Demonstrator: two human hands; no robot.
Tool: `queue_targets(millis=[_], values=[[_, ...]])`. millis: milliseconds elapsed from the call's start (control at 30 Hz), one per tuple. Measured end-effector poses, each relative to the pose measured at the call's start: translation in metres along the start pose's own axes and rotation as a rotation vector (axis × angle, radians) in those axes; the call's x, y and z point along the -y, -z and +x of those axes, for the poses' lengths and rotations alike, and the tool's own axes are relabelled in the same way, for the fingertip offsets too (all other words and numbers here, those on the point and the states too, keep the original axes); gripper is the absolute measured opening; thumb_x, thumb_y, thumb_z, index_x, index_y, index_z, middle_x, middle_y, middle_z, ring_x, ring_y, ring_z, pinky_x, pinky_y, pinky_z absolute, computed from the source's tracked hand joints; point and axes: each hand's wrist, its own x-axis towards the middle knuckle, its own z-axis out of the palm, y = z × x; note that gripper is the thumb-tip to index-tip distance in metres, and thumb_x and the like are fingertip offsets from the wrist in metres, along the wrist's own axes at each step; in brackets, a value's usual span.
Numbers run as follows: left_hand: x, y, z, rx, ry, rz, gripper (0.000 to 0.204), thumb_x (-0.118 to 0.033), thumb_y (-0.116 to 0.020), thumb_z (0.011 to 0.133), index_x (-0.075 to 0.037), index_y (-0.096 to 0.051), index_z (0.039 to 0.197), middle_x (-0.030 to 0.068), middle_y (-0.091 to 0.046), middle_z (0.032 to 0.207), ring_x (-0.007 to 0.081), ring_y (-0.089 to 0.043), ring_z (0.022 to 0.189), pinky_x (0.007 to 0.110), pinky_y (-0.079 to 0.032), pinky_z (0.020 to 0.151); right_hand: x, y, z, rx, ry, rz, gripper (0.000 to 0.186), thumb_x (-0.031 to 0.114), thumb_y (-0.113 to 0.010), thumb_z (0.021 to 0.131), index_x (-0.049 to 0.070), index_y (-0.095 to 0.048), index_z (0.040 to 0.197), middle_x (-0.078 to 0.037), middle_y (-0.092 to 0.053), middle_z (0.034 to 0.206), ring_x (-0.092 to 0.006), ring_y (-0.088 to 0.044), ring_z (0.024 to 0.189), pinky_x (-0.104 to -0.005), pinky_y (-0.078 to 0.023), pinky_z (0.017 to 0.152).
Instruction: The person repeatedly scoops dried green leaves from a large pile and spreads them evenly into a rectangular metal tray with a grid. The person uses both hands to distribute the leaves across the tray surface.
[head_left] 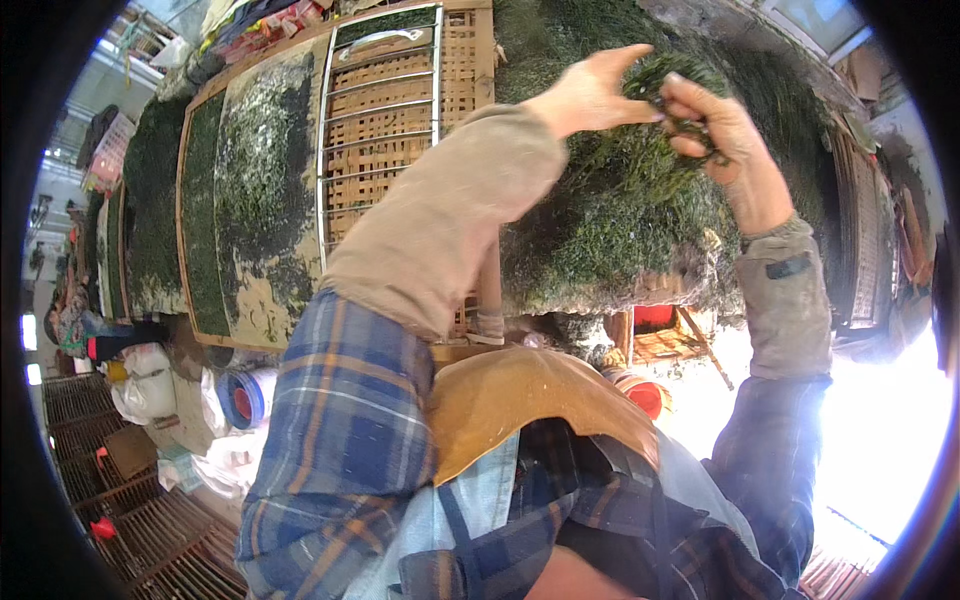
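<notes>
Green strands [692,128] (long axis unclear) bunch in the right hand [730,138]

- Low on my right, a white glare [885,430] washes out most of what lies there.
- At the top right, I see a pale, framed pane [815,22], and a bluish-grey wall [908,130] curves down beside it.
- At my far left, there are small bright openings [30,332]; I cannot tell whether they are windows or doorways.
- Low on my left, dark slatted racks [160,530] spread out in rows.
- Nearer me on that side, a strip of tan-grey floor [185,420] shows between white sacks [145,385] and a blue tub [230,405].
</notes>
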Motion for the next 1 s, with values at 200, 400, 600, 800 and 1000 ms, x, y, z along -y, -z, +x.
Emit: queue_targets(millis=[200, 400, 600, 800, 1000], values=[[0.063, -0.075, -0.018, 0.133, -0.145, 0.55, 0.022, -0.031, -0.066, 0.097, -0.01, -0.072, 0.1, 0.0179, -0.065, 0.09, 0.0366, -0.069, 0.085, 0.049, -0.057, 0.075, 0.098, -0.004, -0.002, 0.092, 0.111, 0.007, 0.025, 0.032, -0.067, 0.102, 0.008, -0.065, 0.094, 0.01, -0.043, 0.062, -0.0035, -0.041, 0.055, -0.0198, -0.027, 0.039], [0.097, -0.042, -0.117, 0.116, 0.337, 0.128, 0.07, -0.036, -0.074, 0.082, -0.003, -0.057, 0.142, 0.0249, -0.059, 0.14, 0.0388, -0.055, 0.132, 0.044, -0.044, 0.113, 0.043, -0.002, 0.029, -0.324, 0.006, -0.239, 0.027, 0.033, -0.068, 0.102, 0.009, -0.066, 0.09, 0.01, -0.047, 0.062, -0.003, -0.038, 0.05, -0.0224, -0.031, 0.041], [0.027, -0.042, -0.014, -0.342, 0.046, -0.051, 0.069, -0.034, -0.075, 0.088, 0.001, -0.05, 0.142, 0.0246, -0.057, 0.14, 0.0363, -0.057, 0.129, 0.045, -0.044, 0.114, 0.027, -0.016, 0.012, -0.036, -0.11, 0.063, 0.027, 0.033, -0.063, 0.105, 0.009, -0.061, 0.094, 0.012, -0.04, 0.063, 0.0004, -0.03, 0.048, -0.0191, -0.024, 0.037], [0.008, -0.087, 0.037, -0.18, 0.188, -0.827, 0.019, -0.001, -0.066, 0.092, -0.003, -0.066, 0.111, 0.0133, -0.069, 0.091, 0.0243, -0.067, 0.085, 0.038, -0.057, 0.078, 0.1, -0.028, 0.007, 0.21, -0.026, 0.175, 0.024, 0.03, -0.057, 0.108, 0.007, -0.056, 0.1, 0.013, -0.033, 0.065, 0.0023, -0.02, 0.046, -0.017, -0.015, 0.033], [0.065, -0.098, -0.074, -0.092, 0.116, 0.049, 0.025, -0.02, -0.06, 0.098, -0.002, -0.065, 0.116, 0.0243, -0.069, 0.087, 0.0407, -0.069, 0.089, 0.05, -0.057, 0.081, 0.156, -0.042, 0.002, -0.037, 0.119, 0.187, 0.029, 0.026, -0.049, 0.111, 0.01, -0.054, 0.087, 0.01, -0.038, 0.058, -0.0006, -0.03, 0.045, -0.0181, -0.02, 0.03]])
